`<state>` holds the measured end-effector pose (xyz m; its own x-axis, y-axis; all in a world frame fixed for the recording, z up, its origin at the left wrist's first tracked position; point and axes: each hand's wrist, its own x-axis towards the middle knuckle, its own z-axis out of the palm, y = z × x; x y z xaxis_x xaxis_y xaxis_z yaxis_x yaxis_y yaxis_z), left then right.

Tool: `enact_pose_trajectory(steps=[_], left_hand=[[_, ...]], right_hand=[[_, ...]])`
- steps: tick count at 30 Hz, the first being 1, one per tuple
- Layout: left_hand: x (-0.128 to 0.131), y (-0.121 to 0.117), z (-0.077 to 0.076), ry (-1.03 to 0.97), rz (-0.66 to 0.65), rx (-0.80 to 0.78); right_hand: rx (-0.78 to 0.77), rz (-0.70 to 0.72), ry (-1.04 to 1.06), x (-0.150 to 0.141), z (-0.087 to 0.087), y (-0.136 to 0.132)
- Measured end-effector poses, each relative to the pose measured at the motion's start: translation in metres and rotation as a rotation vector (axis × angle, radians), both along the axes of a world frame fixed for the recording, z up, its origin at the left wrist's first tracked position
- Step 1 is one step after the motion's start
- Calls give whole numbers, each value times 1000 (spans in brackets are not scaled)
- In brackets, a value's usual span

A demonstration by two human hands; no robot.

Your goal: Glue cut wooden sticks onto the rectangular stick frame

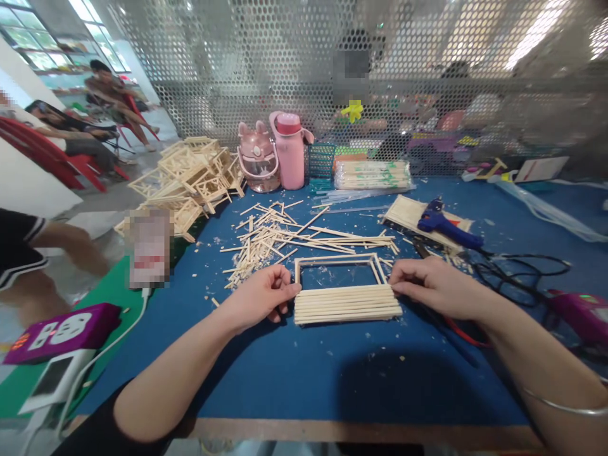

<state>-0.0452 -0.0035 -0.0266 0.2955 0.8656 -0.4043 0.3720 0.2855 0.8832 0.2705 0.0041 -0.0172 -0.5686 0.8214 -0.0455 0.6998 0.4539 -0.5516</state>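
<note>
A small frame of thin wooden sticks (349,305) rests on the blue table, its near part covered by a row of sticks laid side by side. The far part of it is an open rectangle. My left hand (266,294) pinches its left edge between thumb and curled fingers. At the right edge, the closed fingers of my right hand (422,285) grip the frame too. Just beyond lies a pile of loose sticks (266,237). A blue glue gun (446,228) sits on a stick panel (408,215) to the right.
Stacked stick frames (194,177) stand at the back left, beside a pink bottle (289,152) and a clear pink jug (259,161). Black cable (517,272) coils at right. A purple power strip (66,329) and a phone (149,247) lie left. Perforated metal (285,63) rises behind.
</note>
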Motion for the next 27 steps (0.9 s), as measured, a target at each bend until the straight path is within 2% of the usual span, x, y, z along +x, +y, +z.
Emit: enact_pose_trajectory(steps=[7, 14, 18, 27], left_hand=[[1, -2, 0, 102, -24, 91], [-3, -2, 5, 53, -6, 75], [-7, -4, 8, 82, -48, 60], [-6, -4, 6, 113, -48, 69]], right_hand=[[-16, -20, 37, 1, 0, 1], [-18, -22, 80, 2, -2, 2], [-62, -14, 94, 1, -3, 1], [-42, -3, 85, 1, -2, 2]])
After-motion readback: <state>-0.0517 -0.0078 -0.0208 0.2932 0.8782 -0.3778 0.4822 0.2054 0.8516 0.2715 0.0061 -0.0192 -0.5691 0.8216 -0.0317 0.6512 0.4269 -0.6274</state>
